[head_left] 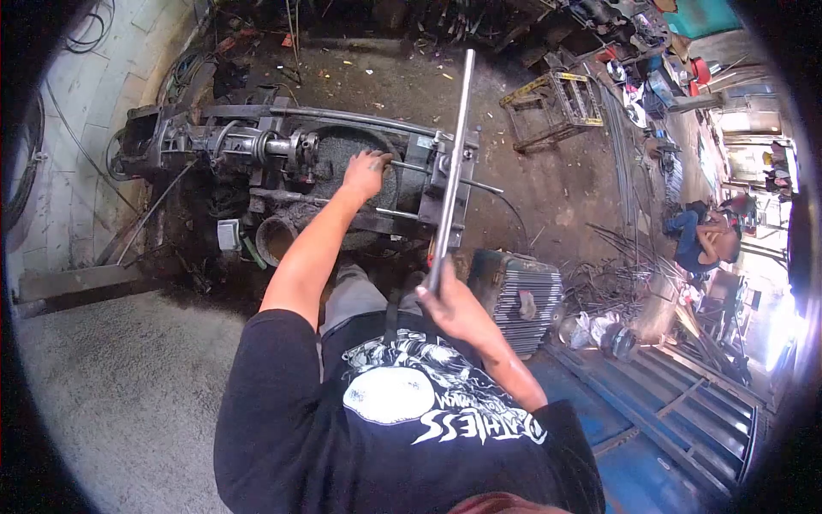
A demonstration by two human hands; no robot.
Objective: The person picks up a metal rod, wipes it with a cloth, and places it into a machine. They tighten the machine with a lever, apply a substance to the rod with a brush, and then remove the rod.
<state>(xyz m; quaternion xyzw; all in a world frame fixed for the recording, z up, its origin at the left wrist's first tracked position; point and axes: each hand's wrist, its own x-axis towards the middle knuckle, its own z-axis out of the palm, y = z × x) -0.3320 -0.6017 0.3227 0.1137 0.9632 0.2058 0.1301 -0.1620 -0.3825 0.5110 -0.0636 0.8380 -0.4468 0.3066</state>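
My right hand (452, 307) is closed around the lower end of a long, shiny steel rod (460, 128), which slants up past the right end of a greasy machine (265, 147). My left hand (366, 175) reaches over the machine's bed, fingers curled at the near end of a thinner metal rod (471, 182). That thinner rod runs right through the clamp-like carriage (441, 176) and sticks out beyond it. Left of my left hand is the machine's round spindle head (301, 152). The long rod passes in front of part of the carriage.
A stack of shiny bars (527, 300) lies by my right forearm. A rusty yellow metal stand (552, 107) is on the dirt floor. Blue metal frames (659, 428) lie at lower right. Another person (704, 236) sits far right. An open pipe end (276, 238) juts near my legs.
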